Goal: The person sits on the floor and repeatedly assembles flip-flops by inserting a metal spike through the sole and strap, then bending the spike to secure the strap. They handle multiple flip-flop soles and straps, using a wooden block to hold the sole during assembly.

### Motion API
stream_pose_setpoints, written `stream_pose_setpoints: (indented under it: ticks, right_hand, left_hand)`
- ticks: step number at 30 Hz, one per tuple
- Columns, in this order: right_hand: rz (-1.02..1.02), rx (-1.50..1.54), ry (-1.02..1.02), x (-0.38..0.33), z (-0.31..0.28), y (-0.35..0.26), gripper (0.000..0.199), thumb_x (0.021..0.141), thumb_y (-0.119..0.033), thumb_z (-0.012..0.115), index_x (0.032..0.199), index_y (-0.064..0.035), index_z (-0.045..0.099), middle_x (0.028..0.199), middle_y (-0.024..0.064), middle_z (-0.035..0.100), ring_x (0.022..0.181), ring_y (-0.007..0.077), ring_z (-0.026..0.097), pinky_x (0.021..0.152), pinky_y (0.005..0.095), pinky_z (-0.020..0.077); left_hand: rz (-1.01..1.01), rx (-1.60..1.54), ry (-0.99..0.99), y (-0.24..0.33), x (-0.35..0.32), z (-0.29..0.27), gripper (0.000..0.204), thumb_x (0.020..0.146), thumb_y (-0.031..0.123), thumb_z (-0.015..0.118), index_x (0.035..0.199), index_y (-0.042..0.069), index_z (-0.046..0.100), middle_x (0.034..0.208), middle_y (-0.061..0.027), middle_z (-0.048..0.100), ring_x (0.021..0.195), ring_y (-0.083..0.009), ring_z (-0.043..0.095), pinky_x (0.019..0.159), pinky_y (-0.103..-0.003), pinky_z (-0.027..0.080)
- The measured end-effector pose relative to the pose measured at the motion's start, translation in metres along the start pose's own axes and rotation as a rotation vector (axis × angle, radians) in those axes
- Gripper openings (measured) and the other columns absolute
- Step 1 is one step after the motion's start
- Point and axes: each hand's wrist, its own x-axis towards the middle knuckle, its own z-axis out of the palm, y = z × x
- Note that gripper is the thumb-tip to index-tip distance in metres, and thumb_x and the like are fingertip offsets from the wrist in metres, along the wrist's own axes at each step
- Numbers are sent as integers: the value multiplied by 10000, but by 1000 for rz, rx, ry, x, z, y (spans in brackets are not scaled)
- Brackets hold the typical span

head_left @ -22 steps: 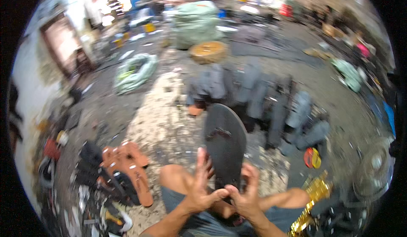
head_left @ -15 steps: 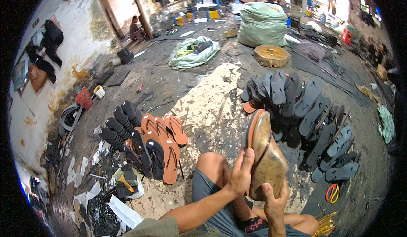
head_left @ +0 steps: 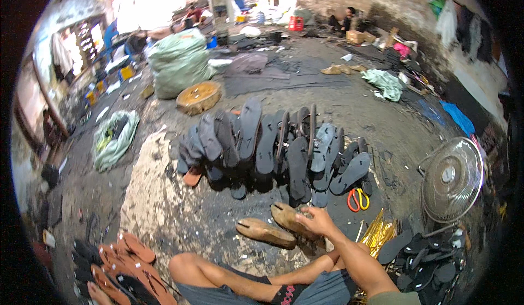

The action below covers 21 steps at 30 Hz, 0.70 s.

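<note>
My right hand (head_left: 315, 222) reaches in from the lower right, its fingers on a wooden shoe last (head_left: 288, 215), which lies on the ground in front of my crossed legs. A second wooden last (head_left: 266, 233) lies just left of it, with its toe end to the left. Both show a dark notch near the toe, and no sandal is on either one. My left hand is out of the picture. Beyond the lasts stands a long row of dark flip-flops and soles (head_left: 297, 166), propped on edge against each other.
Scissors with red and yellow handles (head_left: 358, 200) lie right of the row, near golden strips (head_left: 380, 231). Brown flip-flops (head_left: 136, 247) are at lower left. A fan (head_left: 453, 179) and black footwear (head_left: 428, 261) are at right. A round wooden block (head_left: 199, 97) stands by a big green sack (head_left: 180, 62).
My view has swung to the right. Earlier both hands held up a last with an orange-edged sandal on it; now my right hand is at a bare last on the ground and the left has left view.
</note>
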Motion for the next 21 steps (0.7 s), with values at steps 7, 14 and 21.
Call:
stream_pose_setpoints:
  ticks: [7, 14, 21]
  right_hand:
    - [277, -94, 340, 96, 44, -8, 1263, 736, -449, 863, 1627, -73, 51, 1447, 291, 461, 1356, 454, 425, 1136, 539, 332]
    - [-104, 400, 389, 24, 40, -109, 1151, 704, -321, 891, 1560, 3, 193, 1481, 339, 402, 1369, 447, 441, 1144, 515, 361]
    - [-349, 85, -167, -165, 42, -195, 1188, 711, -319, 923, 1590, 7, 193, 1476, 268, 441, 1328, 424, 487, 1091, 491, 437]
  left_hand:
    - [162, -423, -377, 201, -56, 50, 356, 998, 236, 640, 1232, -33, 653, 1183, -201, 663, 1051, -316, 641, 933, -412, 517]
    - [86, -809, -1060, 401, -164, 45, 394, 991, 102, 623, 1362, -7, 544, 1302, -125, 621, 1132, -220, 626, 960, -348, 518]
    - [468, -636, -1384, 481, -252, 50, 676, 994, 244, 695, 1556, 77, 358, 1502, -136, 485, 1339, -262, 503, 1148, -449, 388]
